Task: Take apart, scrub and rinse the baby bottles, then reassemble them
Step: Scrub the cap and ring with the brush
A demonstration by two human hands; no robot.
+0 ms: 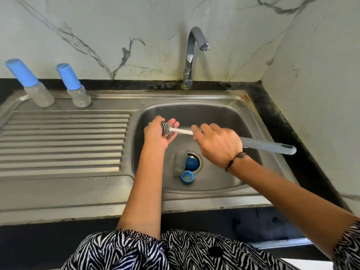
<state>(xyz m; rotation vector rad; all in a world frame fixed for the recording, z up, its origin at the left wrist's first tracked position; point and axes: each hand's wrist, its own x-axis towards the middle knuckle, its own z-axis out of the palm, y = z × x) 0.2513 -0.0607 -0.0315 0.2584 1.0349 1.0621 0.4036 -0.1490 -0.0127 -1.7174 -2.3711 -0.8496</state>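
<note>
Brush (214,136) shaft lies nearly level across the sink (224,114), its long axis running from the right hand (218,145) gripping the handle to the bristle head cupped in the left hand (159,131), bottles (58,88) standing capped well to the left.

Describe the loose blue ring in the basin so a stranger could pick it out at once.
Start at the steel sink and look down into its basin to the round drain. The blue ring lies on the basin floor just at the drain's near edge, open side up. Unlike the two capped bottles standing on the drainboard, it is short, hollow and on its own.
</note>
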